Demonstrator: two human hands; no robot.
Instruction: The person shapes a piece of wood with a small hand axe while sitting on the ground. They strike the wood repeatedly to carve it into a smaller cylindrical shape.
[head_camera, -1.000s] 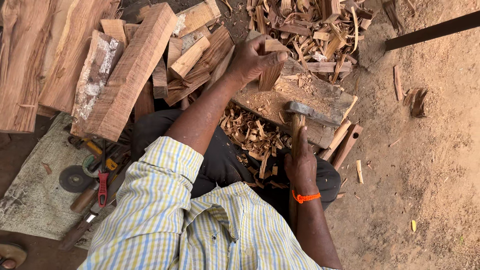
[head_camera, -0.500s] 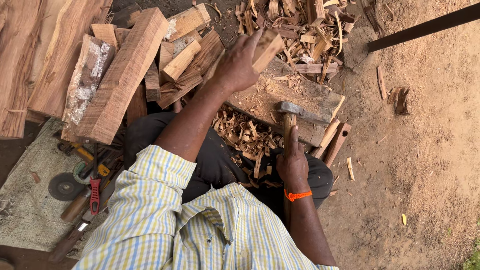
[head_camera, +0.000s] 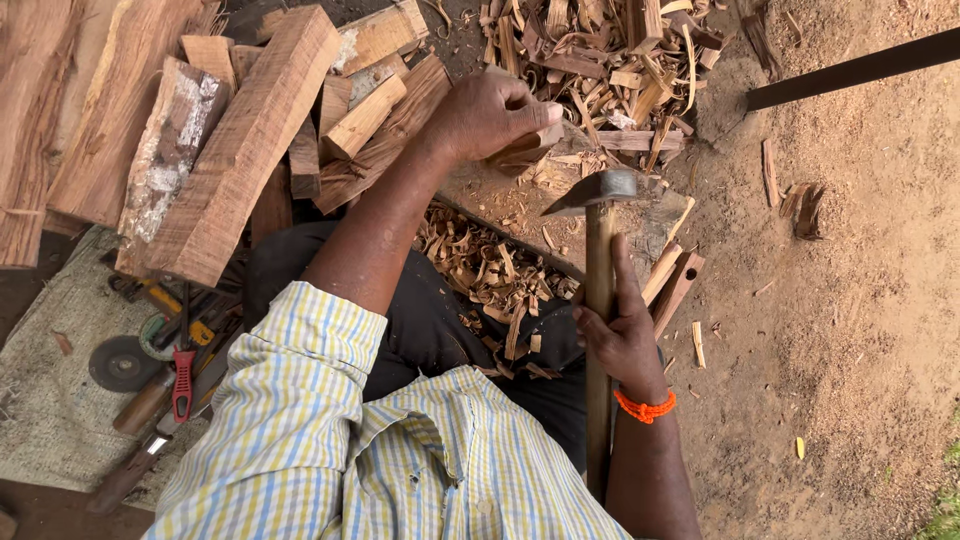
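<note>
My left hand (head_camera: 490, 112) is closed around a small piece of wood (head_camera: 525, 150), holding it down on a big wooden chopping block (head_camera: 520, 215). My right hand (head_camera: 622, 335) grips the long wooden handle of an adze-like hammer; its metal head (head_camera: 597, 190) is raised over the block, just right of the held piece. An orange band circles my right wrist. Curled wood shavings (head_camera: 480, 270) lie piled between my knees.
Thick cut timber blocks (head_camera: 245, 140) are stacked at the left. A heap of split offcuts (head_camera: 610, 60) lies beyond the block. Hand tools with red and yellow handles (head_camera: 175, 350) and a grinding disc (head_camera: 120, 362) rest on a mat at left. A dark bar (head_camera: 850, 70) crosses the sandy ground at right.
My left hand pulled back from the offcut pile with a small piece and set it on the block. My right hand lifted the hammer, its head now raised beside the piece.
</note>
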